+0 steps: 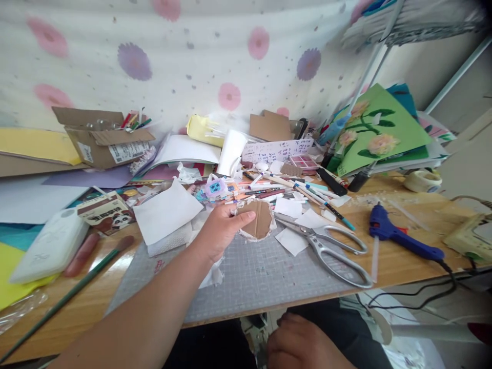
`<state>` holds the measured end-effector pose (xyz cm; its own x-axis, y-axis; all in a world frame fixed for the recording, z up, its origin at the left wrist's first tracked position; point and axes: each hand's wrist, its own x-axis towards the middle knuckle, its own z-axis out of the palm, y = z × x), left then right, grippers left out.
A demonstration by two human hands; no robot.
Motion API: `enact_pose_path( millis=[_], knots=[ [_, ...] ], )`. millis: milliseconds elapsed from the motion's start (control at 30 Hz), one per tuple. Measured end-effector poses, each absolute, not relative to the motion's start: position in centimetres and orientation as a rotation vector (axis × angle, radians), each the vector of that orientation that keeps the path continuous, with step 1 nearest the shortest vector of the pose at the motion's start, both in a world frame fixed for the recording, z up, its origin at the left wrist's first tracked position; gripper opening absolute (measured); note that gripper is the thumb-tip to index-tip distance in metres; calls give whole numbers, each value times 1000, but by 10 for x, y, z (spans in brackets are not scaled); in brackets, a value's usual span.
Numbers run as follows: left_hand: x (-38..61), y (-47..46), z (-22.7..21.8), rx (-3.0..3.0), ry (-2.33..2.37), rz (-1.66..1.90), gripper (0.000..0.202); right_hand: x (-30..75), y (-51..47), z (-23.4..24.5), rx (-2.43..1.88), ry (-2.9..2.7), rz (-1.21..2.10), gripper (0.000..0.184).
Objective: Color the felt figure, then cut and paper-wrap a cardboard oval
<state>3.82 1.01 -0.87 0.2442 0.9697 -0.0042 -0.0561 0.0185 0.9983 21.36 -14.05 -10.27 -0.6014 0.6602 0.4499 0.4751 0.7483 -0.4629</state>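
Observation:
My left hand (pixel 221 229) reaches across the grey cutting mat (pixel 261 271) and pinches the left edge of a round cardboard piece (pixel 260 219) with a white ragged rim. The thumb lies on top of the cardboard. My right hand (pixel 303 341) rests low, below the table's front edge, fingers curled; whether anything is in it is hidden. Large silver scissors (pixel 330 246) lie on the mat just right of the cardboard piece.
A blue glue gun (pixel 400 237) lies at the right with its cord trailing off the edge. Pens and paper scraps (pixel 292 192) crowd the middle. A cardboard box (pixel 102 136) stands back left, green flower artwork (pixel 378 128) back right, a long green rod (pixel 65 300) front left.

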Motion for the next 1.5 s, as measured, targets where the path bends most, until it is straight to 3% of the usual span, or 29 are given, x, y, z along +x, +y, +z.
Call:
enact_pose_path(
  millis=[100,233,333,500,633,1000,1167,1233,1333,1500],
  knots=[
    [37,9,-9,1304,1009,1022,23,216,-129,-75,-839,-2192,452,43],
    [35,6,-8,1399,1026,1027,23,223,-95,-25,-1257,-1876,478,26],
    [33,6,-7,1529,1036,1027,21,220,-58,-9,-1515,-1781,464,36],
    [29,10,-6,1580,1040,1028,15,206,-18,-17,-1456,-1693,850,36],
    [31,12,-6,1388,1094,1033,23,202,-15,-25,-1339,-1626,1067,31],
    [39,3,-8,1223,1068,998,20,206,-19,-34,-1026,-1307,1483,32],
    [34,11,-5,1064,1148,1211,27,212,-22,-35,-957,-1176,1511,36],
    [33,13,-4,1067,1144,1169,26,214,-22,-36,-873,-1151,1493,26],
    [32,11,-4,1269,1137,999,24,215,-21,-37,-789,-1220,1181,2],
    [33,8,-3,1587,1100,807,23,218,-18,-38,-901,-1287,751,22]
  ],
)
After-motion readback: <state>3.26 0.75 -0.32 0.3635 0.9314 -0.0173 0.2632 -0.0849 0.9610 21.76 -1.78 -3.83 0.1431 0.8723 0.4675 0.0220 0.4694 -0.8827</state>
